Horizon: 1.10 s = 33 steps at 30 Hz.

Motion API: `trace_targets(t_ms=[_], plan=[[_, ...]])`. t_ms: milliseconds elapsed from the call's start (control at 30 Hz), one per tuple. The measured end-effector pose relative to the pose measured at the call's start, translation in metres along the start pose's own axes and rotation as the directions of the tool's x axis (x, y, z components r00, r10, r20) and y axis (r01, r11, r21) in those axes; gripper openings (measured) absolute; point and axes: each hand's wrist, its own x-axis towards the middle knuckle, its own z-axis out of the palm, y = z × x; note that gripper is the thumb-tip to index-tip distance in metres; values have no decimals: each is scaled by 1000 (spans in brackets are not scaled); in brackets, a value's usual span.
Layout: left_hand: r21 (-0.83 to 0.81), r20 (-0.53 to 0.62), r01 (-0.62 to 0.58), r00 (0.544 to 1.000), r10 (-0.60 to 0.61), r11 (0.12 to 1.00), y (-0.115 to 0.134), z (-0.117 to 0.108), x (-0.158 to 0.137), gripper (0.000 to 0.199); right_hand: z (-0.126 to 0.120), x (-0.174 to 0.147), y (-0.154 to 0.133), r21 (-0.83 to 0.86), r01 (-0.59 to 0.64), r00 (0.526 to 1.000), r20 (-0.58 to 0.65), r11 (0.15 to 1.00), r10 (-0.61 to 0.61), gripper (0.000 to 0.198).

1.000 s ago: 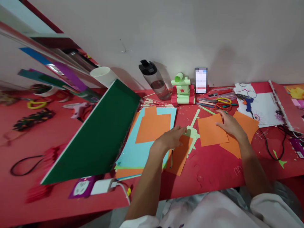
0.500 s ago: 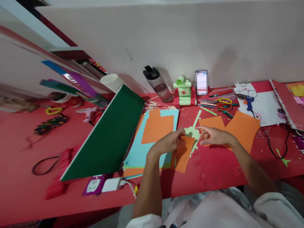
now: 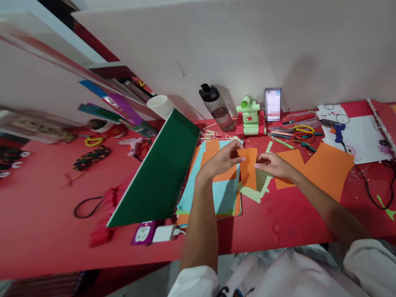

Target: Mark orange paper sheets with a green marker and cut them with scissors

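Observation:
A small orange paper rectangle (image 3: 248, 170) is held up between my hands, above the red table. Thumb and fingers of my left hand (image 3: 225, 157) pinch its left edge. My right hand (image 3: 272, 164) is at its right edge, thumb and fingers closed on it. Beneath it lies a light green paper cut-out (image 3: 255, 190), partly hidden. To the left, blue paper sheets (image 3: 225, 199) and other coloured sheets are stacked, with a cut orange sheet (image 3: 213, 165) on top. Two larger orange paper pieces lie by my right wrist, one of them a notched orange sheet (image 3: 329, 171).
A green board (image 3: 157, 177) leans at the left of the stack. Behind stand a water bottle (image 3: 218, 108), a green-and-red paper model (image 3: 250, 117) and a phone (image 3: 273, 105). Scissors (image 3: 305, 129), pens and a blue glue gun (image 3: 337, 131) lie at the back right.
Both hands have moved up and closer together. The orange rectangle, earlier hanging under my left hand, is now upright between both hands. The light green cut-out beneath lies differently, and the view has shifted left.

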Motion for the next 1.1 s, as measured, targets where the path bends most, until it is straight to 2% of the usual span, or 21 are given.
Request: trace_targets(t_ms=[133, 200, 333, 400, 467, 567, 733, 933, 1100], plan=[[86, 20, 26, 999, -28, 996, 10, -3, 11, 34, 1, 14, 3, -1, 7, 988, -153, 1000, -7, 20], [97, 30, 24, 999, -27, 995, 11, -9, 16, 33, -1, 22, 7, 43, -24, 981, -190, 999, 32, 19], [195, 38, 71, 996, -80, 978, -6, -31, 23, 42, -11, 34, 13, 79, -96, 967, -228, 992, 112, 19], [369, 33, 187, 976, -214, 910, -22, -44, 24, 53, -20, 37, 17, 72, -94, 959, -263, 993, 110, 20], [522, 3, 301, 935, -355, 798, -38, -52, 25, 59, -28, 38, 20, 73, -94, 955, -275, 993, 110, 23], [618, -22, 378, 885, -465, 690, -50, -55, 25, 61, -38, 39, 26, 75, -72, 958, -271, 995, 90, 27], [669, -39, 389, 870, -492, 634, -46, -52, 28, 52, -40, 46, 28, 78, -79, 957, -272, 994, 97, 29], [656, -50, 392, 875, -482, 644, -48, -56, 31, 65, -32, 53, 22, 92, -86, 957, -270, 992, 108, 25], [709, -30, 376, 861, -507, 596, -51, -56, 34, 47, -21, 55, 18, 150, -84, 953, -278, 985, 123, 19]])
